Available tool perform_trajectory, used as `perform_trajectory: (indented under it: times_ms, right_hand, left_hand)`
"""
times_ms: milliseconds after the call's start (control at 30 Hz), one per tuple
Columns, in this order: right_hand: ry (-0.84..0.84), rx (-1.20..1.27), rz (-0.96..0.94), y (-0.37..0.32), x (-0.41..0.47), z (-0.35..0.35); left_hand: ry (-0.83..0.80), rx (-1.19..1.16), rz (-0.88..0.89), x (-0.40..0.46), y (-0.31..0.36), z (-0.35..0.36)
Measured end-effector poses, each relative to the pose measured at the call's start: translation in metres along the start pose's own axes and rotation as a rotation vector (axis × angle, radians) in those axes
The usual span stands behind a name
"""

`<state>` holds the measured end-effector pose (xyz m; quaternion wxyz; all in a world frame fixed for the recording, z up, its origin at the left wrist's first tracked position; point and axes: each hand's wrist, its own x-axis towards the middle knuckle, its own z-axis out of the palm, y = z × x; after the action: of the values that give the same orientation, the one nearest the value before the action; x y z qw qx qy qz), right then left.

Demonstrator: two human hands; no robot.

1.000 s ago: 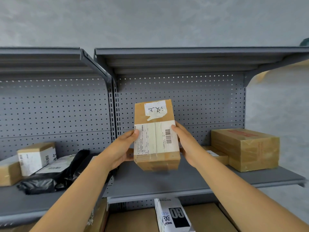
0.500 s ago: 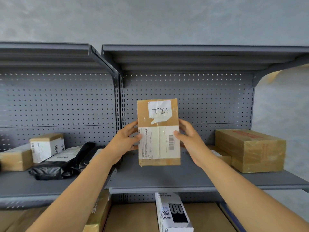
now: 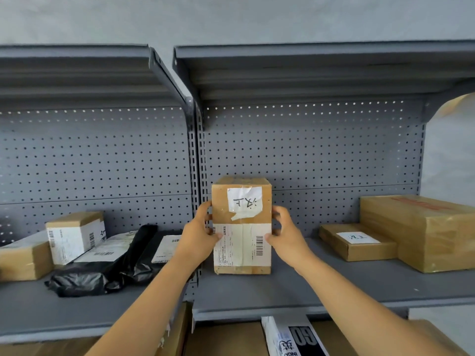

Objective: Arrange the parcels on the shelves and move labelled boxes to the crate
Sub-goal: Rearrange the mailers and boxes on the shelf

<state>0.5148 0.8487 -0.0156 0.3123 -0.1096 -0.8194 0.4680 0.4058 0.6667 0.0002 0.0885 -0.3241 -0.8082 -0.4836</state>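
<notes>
A brown cardboard parcel (image 3: 241, 224) with a handwritten white label and a shipping label stands upright on the grey shelf (image 3: 295, 286), near the shelf's left end. My left hand (image 3: 199, 233) grips its left side, thumb on the front face. My right hand (image 3: 286, 233) grips its right side the same way. The parcel's bottom edge rests on the shelf surface.
A flat labelled box (image 3: 357, 242) and a big taped carton (image 3: 421, 229) sit at the shelf's right. On the left shelf lie a black poly bag (image 3: 102, 268), a small labelled box (image 3: 75, 236) and another carton (image 3: 23, 260). Below are cartons and a white box (image 3: 293, 337).
Both hands carried the parcel forward and down from mid-air until it stands upright on the shelf. The view moved closer to the shelf.
</notes>
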Motion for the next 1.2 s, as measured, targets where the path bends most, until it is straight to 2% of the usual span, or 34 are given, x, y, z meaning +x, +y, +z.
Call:
perform_trajectory:
  times_ms: [133, 233, 300, 367, 433, 533, 600, 667, 767, 900, 967, 1067, 1200]
  right_hand:
    - [-0.002, -0.044, -0.006, 0.005, 0.014, 0.011]
    - [-0.029, -0.043, 0.009, 0.010, 0.019, 0.012]
    - [-0.067, -0.022, 0.019, 0.016, 0.019, 0.008]
    - [-0.098, -0.055, 0.038, 0.022, 0.016, -0.002]
    - [-0.129, -0.121, 0.030, 0.031, 0.013, -0.019]
    - [-0.141, -0.223, 0.011, 0.050, 0.012, -0.053]
    - [-0.141, -0.309, 0.015, 0.064, 0.011, -0.082]
    - [-0.152, -0.430, 0.001, 0.077, 0.012, -0.114]
    - [-0.139, -0.622, -0.012, 0.093, 0.015, -0.164]
    - [-0.191, -0.737, 0.035, 0.118, 0.015, -0.205]
    - [-0.250, -0.812, 0.038, 0.128, 0.015, -0.212]
    - [-0.308, -0.920, 0.006, 0.135, 0.016, -0.213]
    - [-0.309, -0.977, -0.007, 0.142, 0.019, -0.208]
  left_hand:
    - [0.012, -0.031, 0.007, 0.011, -0.017, 0.002]
    - [0.019, -0.136, -0.001, 0.012, -0.020, 0.004]
    - [0.120, -0.218, 0.017, 0.009, -0.013, 0.008]
    - [0.306, -0.252, 0.040, 0.006, 0.000, 0.013]
    - [0.449, -0.245, 0.133, 0.000, 0.024, 0.021]
    - [0.543, -0.105, 0.416, -0.007, 0.064, 0.044]
    - [0.524, 0.020, 0.584, -0.006, 0.085, 0.073]
    - [0.405, 0.069, 0.602, -0.004, 0.101, 0.107]
    - [0.192, 0.166, 0.433, 0.000, 0.113, 0.164]
    - [-0.161, 0.257, -0.016, 0.008, 0.126, 0.224]
    - [-0.292, 0.255, -0.167, 0.014, 0.130, 0.248]
    - [-0.415, 0.142, -0.300, 0.019, 0.135, 0.276]
    - [-0.427, 0.107, -0.384, 0.027, 0.135, 0.300]
